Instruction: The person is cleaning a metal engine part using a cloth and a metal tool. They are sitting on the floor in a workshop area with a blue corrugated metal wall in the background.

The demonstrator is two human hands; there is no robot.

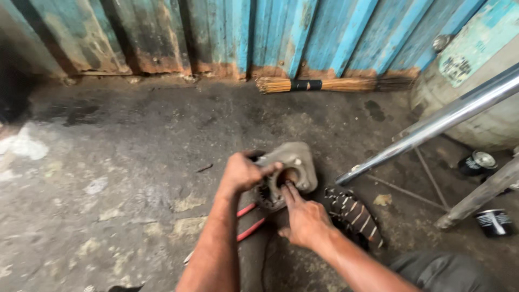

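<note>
My left hand clamps the grey metal housing steady on the floor mid-way from the wall, so my right hand, fingers loose, can poke its hole; red-handled pliers lie underneath.

A rough repair workshop: stained concrete floor, rusted blue corrugated metal wall along the top, a chrome tube at right, a greasy metal housing at centre.
</note>
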